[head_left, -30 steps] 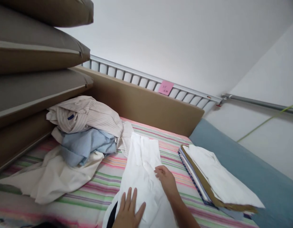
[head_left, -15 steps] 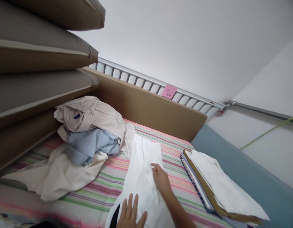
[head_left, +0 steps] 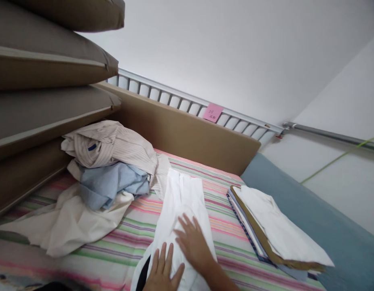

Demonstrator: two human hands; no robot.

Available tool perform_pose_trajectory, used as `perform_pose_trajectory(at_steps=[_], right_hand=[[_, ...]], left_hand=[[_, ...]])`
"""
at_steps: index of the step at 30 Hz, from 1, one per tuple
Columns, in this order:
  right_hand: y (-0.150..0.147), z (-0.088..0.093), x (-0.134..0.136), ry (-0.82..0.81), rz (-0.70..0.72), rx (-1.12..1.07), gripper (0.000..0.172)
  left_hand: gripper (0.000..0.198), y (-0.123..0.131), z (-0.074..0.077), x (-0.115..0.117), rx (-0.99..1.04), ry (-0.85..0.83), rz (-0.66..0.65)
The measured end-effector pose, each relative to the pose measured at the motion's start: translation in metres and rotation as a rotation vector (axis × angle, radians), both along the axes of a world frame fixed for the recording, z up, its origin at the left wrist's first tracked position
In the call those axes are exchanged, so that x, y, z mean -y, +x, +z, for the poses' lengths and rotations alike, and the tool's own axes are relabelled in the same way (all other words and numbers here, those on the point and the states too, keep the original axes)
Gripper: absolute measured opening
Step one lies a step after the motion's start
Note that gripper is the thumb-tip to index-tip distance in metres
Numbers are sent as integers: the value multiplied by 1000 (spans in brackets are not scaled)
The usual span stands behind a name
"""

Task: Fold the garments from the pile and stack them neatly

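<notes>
A long white garment (head_left: 183, 194), its kind not clear, lies narrowed into a strip on the striped bed sheet (head_left: 138, 234). My left hand (head_left: 164, 270) rests flat on its near part, fingers spread. Just above and to the right, my right hand (head_left: 191, 242) lies palm down on the cloth with its fingers apart. Neither hand grips anything. A dark patch (head_left: 143, 275) shows at the garment's lower left edge, beside my left hand; what it is I cannot tell.
At the left lie a crumpled striped shirt (head_left: 123, 141), a light blue garment (head_left: 110, 184) and a cream garment (head_left: 80, 226). A stack of folded clothes (head_left: 280, 226) sits at the right. Thick brown cushions (head_left: 53, 113) rise at the left; a brown board (head_left: 187, 131) stands behind.
My right hand has moved left and down across the white cloth, its fingers now spread flat. My left hand stays in place. The whole view has shifted slightly.
</notes>
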State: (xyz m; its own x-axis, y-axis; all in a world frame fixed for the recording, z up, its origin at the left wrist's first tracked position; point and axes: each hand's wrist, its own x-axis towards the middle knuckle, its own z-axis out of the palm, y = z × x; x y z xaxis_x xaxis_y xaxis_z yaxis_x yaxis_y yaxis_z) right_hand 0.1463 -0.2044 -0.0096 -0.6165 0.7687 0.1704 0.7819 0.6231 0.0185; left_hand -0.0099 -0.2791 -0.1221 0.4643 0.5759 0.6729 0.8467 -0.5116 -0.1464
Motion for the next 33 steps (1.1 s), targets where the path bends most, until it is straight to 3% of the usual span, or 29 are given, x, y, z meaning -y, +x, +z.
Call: perform_pose_trajectory(at_steps=[4, 6, 8, 11, 15, 19, 24, 30, 33], right_hand=[[41, 22, -43, 202, -429, -49, 42], [52, 27, -42, 235, -492, -87, 42], [56, 22, -22, 213, -391, -103, 40], [64, 1, 25, 182, -169, -105, 42], [94, -24, 77, 142, -16, -110, 63], [127, -24, 101, -5, 94, -90, 69], [143, -22, 100, -48, 141, -78, 67], [139, -34, 67, 290, 176, 2, 65], [137, -32, 52, 357, 225, -18, 60]], left_hand=[[60, -2, -5, 1, 25, -89, -36], [68, -5, 1, 1, 20, -193, -93], [74, -12, 16, 3, 31, -356, -192], [72, -38, 49, 4, 135, -591, -285], [51, -92, 79, 1, 286, -643, -98], [71, -131, 88, -4, 55, -615, -30], [71, -123, 93, -24, -262, -493, -134], [67, -92, 106, -60, -423, -409, -386], [64, -85, 116, -68, -442, -389, -559]])
